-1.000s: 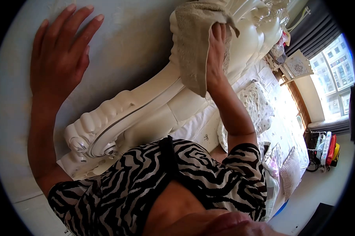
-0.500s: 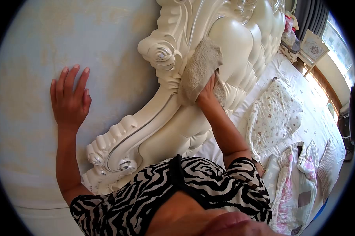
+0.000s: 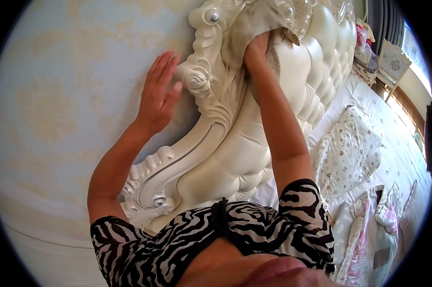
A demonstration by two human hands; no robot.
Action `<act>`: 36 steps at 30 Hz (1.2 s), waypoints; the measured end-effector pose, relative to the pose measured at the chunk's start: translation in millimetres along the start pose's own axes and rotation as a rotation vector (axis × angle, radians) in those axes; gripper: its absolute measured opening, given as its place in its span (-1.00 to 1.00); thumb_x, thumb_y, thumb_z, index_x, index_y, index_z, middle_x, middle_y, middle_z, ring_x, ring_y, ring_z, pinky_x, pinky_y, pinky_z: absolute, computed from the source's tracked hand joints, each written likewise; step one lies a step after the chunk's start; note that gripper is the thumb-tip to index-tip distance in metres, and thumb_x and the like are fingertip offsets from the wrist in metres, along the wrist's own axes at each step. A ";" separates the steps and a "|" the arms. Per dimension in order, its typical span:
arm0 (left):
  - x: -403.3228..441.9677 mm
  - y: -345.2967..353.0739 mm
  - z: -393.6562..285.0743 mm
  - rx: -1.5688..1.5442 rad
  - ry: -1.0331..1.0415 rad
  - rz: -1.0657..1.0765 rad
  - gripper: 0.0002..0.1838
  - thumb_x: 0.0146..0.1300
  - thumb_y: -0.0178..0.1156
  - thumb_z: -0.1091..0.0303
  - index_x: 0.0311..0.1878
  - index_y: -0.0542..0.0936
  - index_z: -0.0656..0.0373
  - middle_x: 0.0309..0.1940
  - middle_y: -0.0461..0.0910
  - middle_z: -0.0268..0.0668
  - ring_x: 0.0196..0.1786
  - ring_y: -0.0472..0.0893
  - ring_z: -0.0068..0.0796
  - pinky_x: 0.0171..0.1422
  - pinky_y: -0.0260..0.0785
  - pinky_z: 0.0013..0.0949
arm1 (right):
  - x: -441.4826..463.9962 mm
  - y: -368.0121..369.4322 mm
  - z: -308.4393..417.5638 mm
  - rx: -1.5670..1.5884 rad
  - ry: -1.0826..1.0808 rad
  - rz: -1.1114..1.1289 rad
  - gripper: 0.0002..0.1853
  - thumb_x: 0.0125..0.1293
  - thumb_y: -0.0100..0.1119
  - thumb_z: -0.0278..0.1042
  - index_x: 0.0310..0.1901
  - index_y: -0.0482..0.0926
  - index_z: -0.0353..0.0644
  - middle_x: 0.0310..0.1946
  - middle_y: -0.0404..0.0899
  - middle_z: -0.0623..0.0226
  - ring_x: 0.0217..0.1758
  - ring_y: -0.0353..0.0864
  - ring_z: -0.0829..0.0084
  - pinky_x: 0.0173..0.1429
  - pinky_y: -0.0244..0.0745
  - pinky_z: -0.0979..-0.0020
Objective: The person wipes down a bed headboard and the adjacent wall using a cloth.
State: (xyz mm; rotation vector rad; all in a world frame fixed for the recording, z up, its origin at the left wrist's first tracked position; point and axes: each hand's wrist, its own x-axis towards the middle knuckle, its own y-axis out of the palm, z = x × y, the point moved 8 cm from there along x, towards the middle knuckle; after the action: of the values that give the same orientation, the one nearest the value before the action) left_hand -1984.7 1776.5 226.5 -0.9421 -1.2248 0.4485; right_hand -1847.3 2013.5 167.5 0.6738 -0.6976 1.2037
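Note:
A beige cloth [image 3: 254, 26] lies over the upper part of the cream carved headboard [image 3: 235, 167]. My right hand [image 3: 257, 47] is tucked under the cloth's fold and holds it against the headboard; most of its fingers are covered. My left hand [image 3: 159, 91] is open, its fingers extended close together and the thumb apart, with nothing in it. It is beside the carved rose [image 3: 196, 80] at the headboard's edge, in front of the pale mottled wall [image 3: 58, 95].
To the right is a bed with a white sheet [image 3: 393, 129], a patterned pillow [image 3: 352, 148] and pink floral bedding [image 3: 359, 239]. Farther back stand a decorated chair [image 3: 394, 64], a pile of fabrics [image 3: 364, 50] and a grey curtain [image 3: 388, 28].
My right hand has moved up along the headboard with the cloth. My left hand has moved right across the wall, closer to the headboard's edge. The view has shifted as well.

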 end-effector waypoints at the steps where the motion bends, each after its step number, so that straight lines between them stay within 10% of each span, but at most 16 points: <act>1: 17.1 8.9 1.6 -0.053 -0.005 -0.033 -0.46 0.49 0.00 0.29 0.49 0.37 0.18 0.54 0.24 -0.03 0.59 0.17 -0.02 0.63 0.02 -0.06 | -24.3 2.9 14.5 -0.049 -0.123 -0.038 -0.41 0.35 0.14 -0.09 0.35 0.44 -0.21 0.34 0.44 0.04 0.41 0.34 -0.05 0.50 0.11 0.02; 8: 54.7 41.5 5.2 -0.221 -0.002 -0.065 -0.45 0.43 -0.01 0.35 0.49 0.40 0.06 0.56 0.19 0.00 0.50 0.33 -0.02 0.46 0.30 -0.17 | -105.1 -0.3 64.2 -0.007 -0.131 0.194 -0.48 0.33 0.12 -0.13 0.24 0.50 -0.23 0.24 0.48 0.00 0.39 0.35 -0.08 0.49 0.12 -0.05; 19: 54.3 42.0 0.4 -0.249 0.019 -0.062 -0.34 0.25 -0.09 0.41 0.48 0.40 0.21 0.54 0.26 -0.02 0.56 0.27 -0.08 0.60 0.08 -0.17 | 55.7 4.0 -15.5 -0.214 -0.171 -0.243 -0.54 0.36 0.09 -0.05 0.16 0.60 -0.14 0.22 0.54 0.07 0.35 0.39 -0.02 0.48 0.13 0.03; 25: 53.6 40.2 2.7 -0.229 0.041 -0.127 -0.40 0.24 0.03 0.40 0.40 0.51 0.09 0.49 0.33 -0.03 0.36 0.46 -0.07 0.31 0.43 -0.20 | 25.4 -3.8 12.5 0.001 -0.182 -0.096 -0.53 0.34 0.14 -0.04 0.18 0.58 -0.13 0.23 0.53 0.10 0.36 0.38 0.01 0.47 0.12 -0.01; 28: 54.6 40.2 3.2 -0.182 0.079 -0.141 -0.41 0.22 0.03 0.42 0.38 0.54 0.10 0.48 0.33 -0.02 0.36 0.46 -0.07 0.29 0.45 -0.21 | -5.4 -1.8 38.8 -0.376 -0.347 -0.072 -0.49 0.37 0.17 -0.11 0.28 0.50 -0.17 0.28 0.49 0.09 0.38 0.39 0.08 0.46 0.22 0.15; 32: 54.1 38.6 -1.6 -0.257 0.058 -0.135 -0.40 0.20 0.02 0.43 0.37 0.54 0.12 0.47 0.35 0.00 0.36 0.45 -0.04 0.32 0.43 -0.19 | 25.9 2.3 -4.5 0.169 0.030 -0.099 -0.44 0.36 0.12 -0.02 0.28 0.48 -0.20 0.30 0.45 0.04 0.43 0.28 -0.03 0.53 0.03 -0.06; 36: 54.7 38.0 3.6 -0.244 0.077 -0.147 -0.40 0.18 0.01 0.42 0.35 0.56 0.13 0.46 0.36 0.02 0.36 0.44 -0.01 0.41 0.35 -0.15 | 55.1 -4.7 -10.6 -0.237 -0.059 -0.213 -0.38 0.35 0.12 0.02 0.36 0.44 -0.15 0.43 0.34 0.14 0.54 0.15 0.02 0.61 -0.14 -0.09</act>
State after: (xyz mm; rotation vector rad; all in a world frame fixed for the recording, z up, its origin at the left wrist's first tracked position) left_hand -1963.7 1839.8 228.4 -1.0574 -1.2872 0.1461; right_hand -1829.9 2053.0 203.5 0.5713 -0.7832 0.8925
